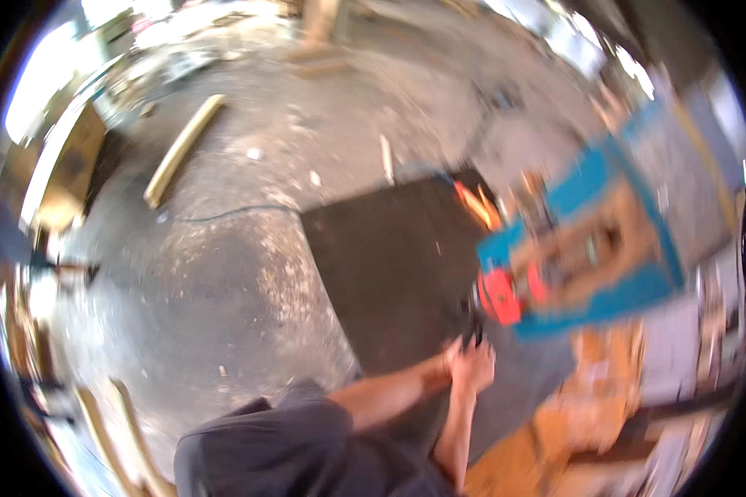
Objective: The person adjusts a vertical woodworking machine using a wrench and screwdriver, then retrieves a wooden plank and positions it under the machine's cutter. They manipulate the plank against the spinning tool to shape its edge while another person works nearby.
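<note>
My left hand (454,354) and my right hand (477,370) are close together, touching, just below a red-and-black object (499,296). Both look closed, and a small dark piece (473,335) shows at the fingers. Blur hides what kind of thing it is and whether it joins the red object. Right beside them stands a blue-sided box-like stand (584,186) with a brown top surface (630,219), where more blurred items lie. Under the hands a large dark mat or board (381,257) covers the floor.
An orange tool-like item (479,205) lies near the mat's far right corner. A thin cable (240,211) runs leftward from it. A wooden beam (184,151) rests on the dusty floor. Cardboard (593,389) lies at lower right, timber strips (128,431) at lower left.
</note>
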Demonstrator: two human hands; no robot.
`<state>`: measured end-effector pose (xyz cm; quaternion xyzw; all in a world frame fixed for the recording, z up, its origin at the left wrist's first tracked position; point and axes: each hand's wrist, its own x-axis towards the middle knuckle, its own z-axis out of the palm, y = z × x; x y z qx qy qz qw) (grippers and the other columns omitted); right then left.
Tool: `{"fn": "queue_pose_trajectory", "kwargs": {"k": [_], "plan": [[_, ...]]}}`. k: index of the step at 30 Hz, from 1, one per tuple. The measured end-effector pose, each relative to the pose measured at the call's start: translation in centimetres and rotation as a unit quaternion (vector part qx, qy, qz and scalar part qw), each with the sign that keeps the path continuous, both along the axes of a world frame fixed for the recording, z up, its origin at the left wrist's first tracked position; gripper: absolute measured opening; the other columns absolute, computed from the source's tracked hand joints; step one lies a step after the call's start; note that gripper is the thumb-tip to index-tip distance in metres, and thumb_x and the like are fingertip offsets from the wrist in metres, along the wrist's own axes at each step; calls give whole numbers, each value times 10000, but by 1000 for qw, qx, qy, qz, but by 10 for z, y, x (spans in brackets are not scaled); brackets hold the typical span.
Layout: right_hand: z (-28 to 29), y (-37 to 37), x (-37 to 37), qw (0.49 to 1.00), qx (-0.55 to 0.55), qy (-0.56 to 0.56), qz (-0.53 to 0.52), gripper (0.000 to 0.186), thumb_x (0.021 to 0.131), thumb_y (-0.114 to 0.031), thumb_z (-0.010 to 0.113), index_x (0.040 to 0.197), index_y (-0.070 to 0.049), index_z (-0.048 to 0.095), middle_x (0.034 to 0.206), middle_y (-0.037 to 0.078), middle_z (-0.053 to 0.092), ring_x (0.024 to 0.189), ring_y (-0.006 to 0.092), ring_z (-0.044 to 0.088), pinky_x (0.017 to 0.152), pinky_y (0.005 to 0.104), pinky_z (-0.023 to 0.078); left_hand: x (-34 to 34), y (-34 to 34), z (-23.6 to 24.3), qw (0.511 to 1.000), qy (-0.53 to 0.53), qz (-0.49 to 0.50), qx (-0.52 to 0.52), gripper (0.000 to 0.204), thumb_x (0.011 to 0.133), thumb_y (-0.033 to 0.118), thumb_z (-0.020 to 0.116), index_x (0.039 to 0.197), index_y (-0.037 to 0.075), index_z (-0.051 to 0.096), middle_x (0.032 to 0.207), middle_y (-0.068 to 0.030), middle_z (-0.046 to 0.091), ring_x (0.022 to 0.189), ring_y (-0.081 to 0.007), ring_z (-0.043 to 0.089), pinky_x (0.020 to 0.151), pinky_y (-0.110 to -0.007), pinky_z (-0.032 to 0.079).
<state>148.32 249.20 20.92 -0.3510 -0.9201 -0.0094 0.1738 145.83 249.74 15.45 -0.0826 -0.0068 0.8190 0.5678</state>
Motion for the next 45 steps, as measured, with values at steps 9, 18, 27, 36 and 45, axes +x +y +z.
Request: {"fn": "queue_pose_trajectory", "kwargs": {"k": [9, 18, 27, 36, 45], "plan": [[21, -32, 102, 989, -122, -4, -79, 348, 961, -378, 568, 1018, -36, 598, 844, 226, 691, 853, 424, 672, 716, 530, 513, 58, -128, 27, 952, 133, -162, -223, 262, 1006, 253, 526, 1148, 44, 599, 1098, -97, 649, 1016, -247, 639, 896, -402, 537], [-13, 10, 130, 997, 6, 44, -63, 241, 852, -210, 689, 977, -25, 597, 1077, 200, 611, 1010, 404, 565, 840, 496, 468, -71, -112, 10, 489, 679, 241, -491, 518, 682, 119, 844, 1137, 68, 603, 1014, -62, 641, 918, -206, 641, 856, -331, 533], [-23, 15, 91, 976, -7, 208, -58, 211, 800, -126, 690, 974, -70, 585, 1075, 115, 571, 1028, 336, 538, 871, 454, 439, -128, -11, 21, 906, 295, 189, -237, 408, 1041, 168, 414, 1383, -52, 441, 1461, -163, 450, 1337, -309, 441, 1092, -468, 462], [-14, 19, 105, 975, -33, 203, -87, 204, 821, -157, 670, 978, -68, 576, 1058, 105, 568, 1039, 312, 535, 890, 442, 434, -190, -19, -61, 735, 651, 129, -142, 435, 863, 5, 722, 1271, 53, 577, 1253, -80, 608, 1031, -211, 594, 935, -391, 527], [-8, -7, 119, 965, -111, -59, -228, 177, 833, -189, 620, 928, -40, 609, 973, 142, 613, 962, 298, 584, 816, 410, 477, -196, -15, -61, 732, 651, 140, -141, 310, 946, 343, 635, 1160, 122, 595, 1142, -23, 585, 1030, -195, 559, 848, -378, 532]]}}
